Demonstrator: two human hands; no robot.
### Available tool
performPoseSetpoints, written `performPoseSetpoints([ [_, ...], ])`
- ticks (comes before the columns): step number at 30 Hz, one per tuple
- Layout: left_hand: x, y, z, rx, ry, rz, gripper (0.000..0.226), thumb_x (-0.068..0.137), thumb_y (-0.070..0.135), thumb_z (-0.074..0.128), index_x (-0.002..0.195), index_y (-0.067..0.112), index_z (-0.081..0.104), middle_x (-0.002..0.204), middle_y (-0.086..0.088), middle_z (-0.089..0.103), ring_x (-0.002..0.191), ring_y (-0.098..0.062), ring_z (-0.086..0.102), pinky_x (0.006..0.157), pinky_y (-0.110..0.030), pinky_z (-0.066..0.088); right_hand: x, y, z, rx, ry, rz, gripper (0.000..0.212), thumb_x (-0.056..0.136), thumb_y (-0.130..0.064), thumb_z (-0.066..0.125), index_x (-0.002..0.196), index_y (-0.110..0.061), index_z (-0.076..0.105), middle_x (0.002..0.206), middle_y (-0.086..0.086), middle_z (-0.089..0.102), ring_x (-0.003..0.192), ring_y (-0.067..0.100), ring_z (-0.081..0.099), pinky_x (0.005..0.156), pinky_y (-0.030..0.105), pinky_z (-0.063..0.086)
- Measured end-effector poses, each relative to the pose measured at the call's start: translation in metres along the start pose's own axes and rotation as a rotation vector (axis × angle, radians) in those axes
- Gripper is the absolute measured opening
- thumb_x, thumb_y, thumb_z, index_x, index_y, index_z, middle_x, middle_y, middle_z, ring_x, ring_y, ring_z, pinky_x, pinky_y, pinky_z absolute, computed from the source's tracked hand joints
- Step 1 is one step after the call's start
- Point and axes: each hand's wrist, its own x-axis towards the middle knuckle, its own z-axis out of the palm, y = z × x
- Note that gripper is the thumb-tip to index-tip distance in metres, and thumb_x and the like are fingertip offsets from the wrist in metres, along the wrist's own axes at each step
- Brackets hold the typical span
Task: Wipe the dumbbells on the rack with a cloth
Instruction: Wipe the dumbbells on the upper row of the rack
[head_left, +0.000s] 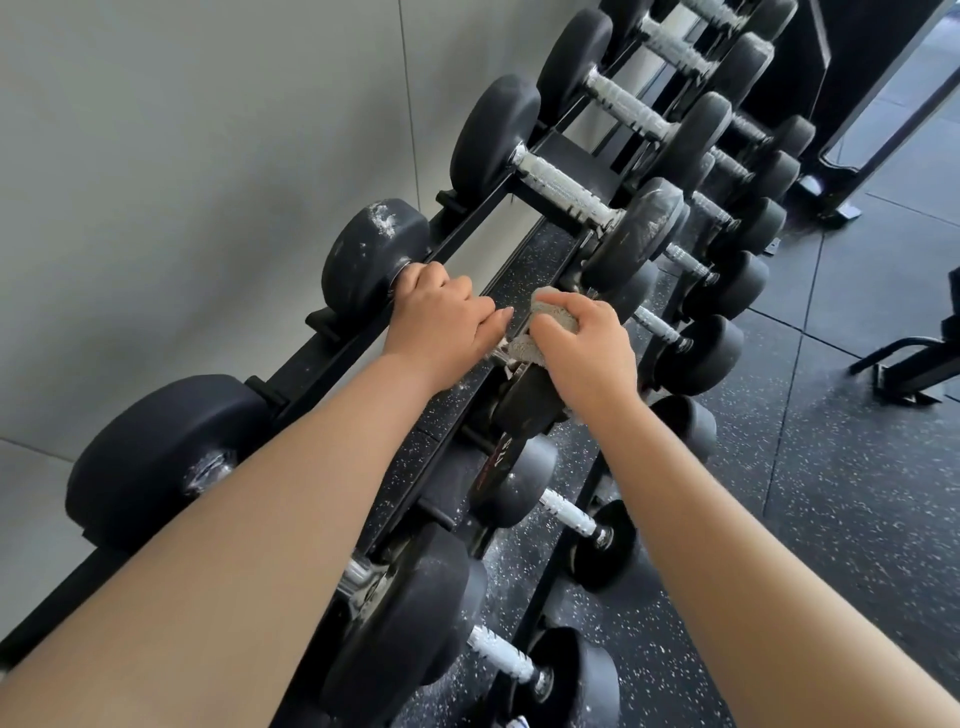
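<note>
Gym rack (332, 358): right hand (587, 353) grips cloth (556, 317) against dumbbell (369, 254).

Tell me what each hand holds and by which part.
The left hand grips the dumbbell by its handle, next to the far head. The right hand holds the cloth, bunched in its fingers, against the same handle.

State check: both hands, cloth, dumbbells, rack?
Left hand: grips the handle of the dumbbell near its far head.
Right hand: holds the cloth on that handle.
Cloth: bunched, grey.
Dumbbell: lying on the rack, white smears on far head.
Next dumbbell: on the rack, untouched, white-dusted handle.
</note>
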Motion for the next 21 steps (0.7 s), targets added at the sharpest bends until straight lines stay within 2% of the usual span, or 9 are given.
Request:
performPoseSetpoints([
  [2, 0.002, 0.003, -0.006, 0.025, -0.114, -0.033, 0.071, 0.090, 0.051, 0.011, 0.088, 0.014, 0.072, 0.089, -0.012, 0.065, 0.096, -0.037, 0.051, 0.097, -0.044, 0.024, -0.019, 0.004, 0.012, -0.061, 0.165, -0.093, 0.039, 0.088, -0.032, 0.056, 0.126, -0.038, 0.061, 0.137, -0.007, 0.047, 0.123, 0.017, 0.047, 0.091, 0.032, 0.043],
  [4, 0.002, 0.005, -0.009, 0.057, -0.149, -0.050, 0.077, 0.089, 0.050, 0.003, 0.097, 0.015, 0.071, 0.100, -0.012, 0.064, 0.104, -0.035, 0.047, 0.102, -0.044, 0.022, -0.040, 0.010, 0.028, -0.072, 0.303, -0.199, 0.042, 0.088, -0.031, 0.060, 0.131, -0.032, 0.060, 0.145, -0.003, 0.042, 0.135, 0.019, 0.036, 0.093, 0.027, 0.035],
  [8, -0.002, 0.007, -0.005, 0.025, -0.117, -0.066, 0.073, 0.092, 0.048, 0.006, 0.094, 0.014, 0.071, 0.100, -0.014, 0.063, 0.105, -0.036, 0.048, 0.103, -0.045, 0.019, -0.046, 0.017, 0.034, -0.082, 0.342, -0.216, 0.045, 0.087, -0.035, 0.059, 0.132, -0.033, 0.059, 0.149, -0.002, 0.040, 0.140, 0.019, 0.033, 0.092, 0.028, 0.032],
  [11, -0.005, 0.006, 0.000, -0.001, -0.060, -0.054, 0.065, 0.095, 0.046, 0.016, 0.084, 0.010, 0.070, 0.089, -0.015, 0.064, 0.096, -0.038, 0.052, 0.101, -0.048, 0.024, -0.038, 0.013, 0.020, -0.141, 0.262, -0.211, 0.043, 0.087, -0.034, 0.062, 0.130, -0.036, 0.060, 0.145, -0.007, 0.044, 0.133, 0.015, 0.041, 0.094, 0.028, 0.033],
  [13, -0.005, 0.005, 0.002, -0.020, -0.032, -0.048, 0.061, 0.097, 0.044, 0.021, 0.080, 0.010, 0.069, 0.085, -0.015, 0.063, 0.092, -0.038, 0.053, 0.100, -0.046, 0.022, -0.029, 0.006, 0.008, -0.130, 0.185, -0.177, 0.038, 0.087, -0.035, 0.059, 0.124, -0.040, 0.062, 0.135, -0.013, 0.053, 0.121, 0.012, 0.050, 0.093, 0.029, 0.039],
  [16, -0.006, 0.004, 0.000, -0.040, -0.032, -0.035, 0.061, 0.096, 0.045, 0.021, 0.081, 0.011, 0.069, 0.087, -0.013, 0.062, 0.093, -0.036, 0.052, 0.097, -0.043, 0.018, -0.006, -0.004, -0.006, -0.027, -0.011, -0.014, 0.019, 0.081, -0.037, 0.056, 0.093, -0.046, 0.069, 0.100, -0.020, 0.067, 0.099, 0.013, 0.063, 0.088, 0.037, 0.052],
  [18, -0.006, 0.003, -0.002, -0.042, -0.068, -0.031, 0.064, 0.095, 0.048, 0.016, 0.086, 0.014, 0.069, 0.093, -0.011, 0.062, 0.098, -0.035, 0.050, 0.098, -0.041, 0.016, 0.009, -0.007, -0.013, 0.069, -0.122, 0.078, 0.015, 0.077, -0.037, 0.059, 0.080, -0.036, 0.074, 0.082, -0.012, 0.069, 0.087, 0.018, 0.067, 0.084, 0.049, 0.058],
  [20, -0.004, 0.002, -0.005, -0.032, -0.121, -0.032, 0.067, 0.094, 0.051, 0.011, 0.093, 0.017, 0.068, 0.101, -0.008, 0.060, 0.105, -0.033, 0.046, 0.101, -0.040, 0.013, 0.019, -0.005, -0.014, 0.146, -0.147, 0.121, 0.015, 0.078, -0.033, 0.064, 0.081, -0.024, 0.075, 0.079, -0.002, 0.069, 0.080, 0.020, 0.066, 0.081, 0.053, 0.058],
  [21, -0.003, 0.002, -0.006, -0.028, -0.148, -0.032, 0.064, 0.097, 0.051, 0.013, 0.098, 0.018, 0.068, 0.106, -0.008, 0.059, 0.109, -0.033, 0.043, 0.103, -0.040, 0.013, 0.020, -0.003, -0.013, 0.167, -0.131, 0.123, 0.016, 0.078, -0.034, 0.065, 0.081, -0.024, 0.076, 0.079, -0.003, 0.070, 0.080, 0.021, 0.066, 0.082, 0.053, 0.058],
])
